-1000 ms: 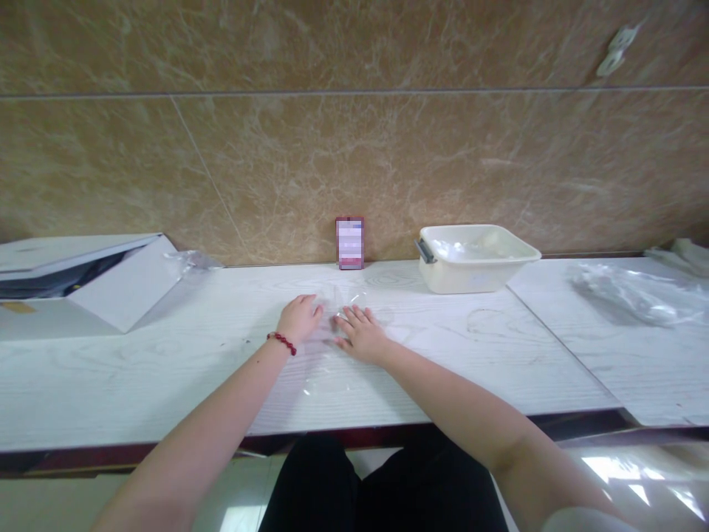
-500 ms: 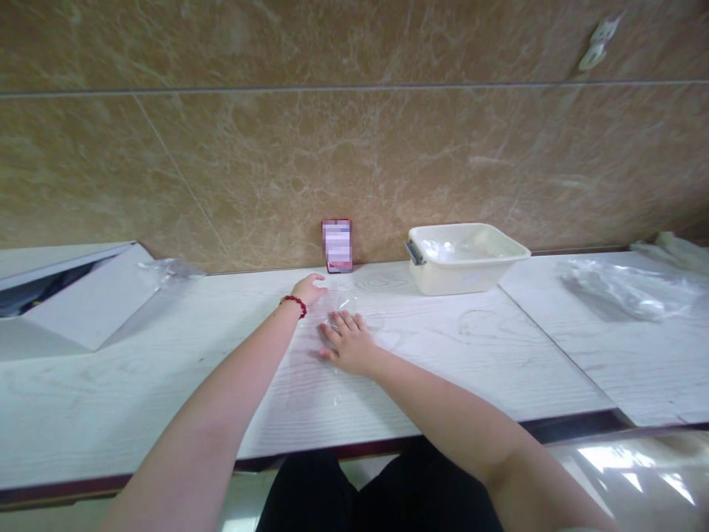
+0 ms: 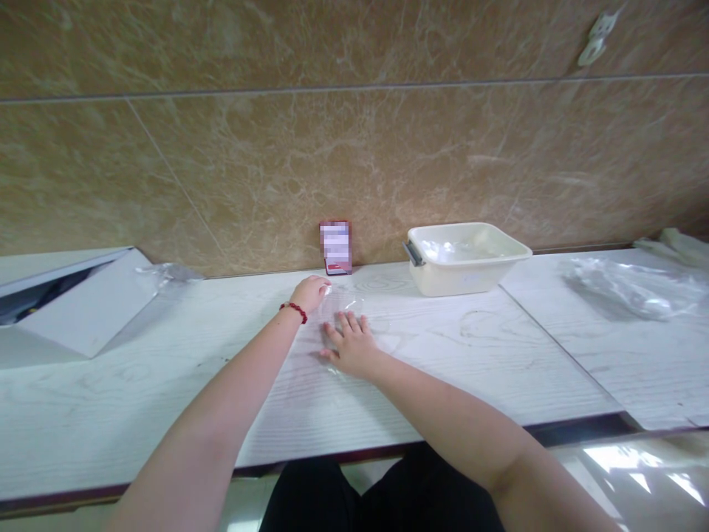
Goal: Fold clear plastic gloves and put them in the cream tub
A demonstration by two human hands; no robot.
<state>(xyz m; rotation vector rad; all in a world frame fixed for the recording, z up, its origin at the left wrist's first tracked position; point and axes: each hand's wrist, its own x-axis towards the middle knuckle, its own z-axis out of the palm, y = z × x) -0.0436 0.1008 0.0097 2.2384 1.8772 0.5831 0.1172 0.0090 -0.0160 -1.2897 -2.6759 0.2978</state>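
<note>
A clear plastic bag [image 3: 372,319] lies flat on the white wood-grain table [image 3: 470,355], hard to make out against it. My right hand [image 3: 351,343] rests palm down on the bag with its fingers spread. My left hand [image 3: 311,292], with a red bead bracelet at the wrist, reaches further back. Its fingers are curled at the bag's far edge, just in front of a small red card [image 3: 335,247] that leans on the wall.
A cream plastic tub [image 3: 515,255] with a grey handle stands at the back right of centre. More clear plastic [image 3: 631,288] lies on the right board. An open white box [image 3: 83,303] and crumpled film [image 3: 166,272] sit at the left. A marble wall closes the back.
My left hand has moved from beside my right hand forward to the bag's far edge and curled its fingers there. My right hand has stayed flat on the bag.
</note>
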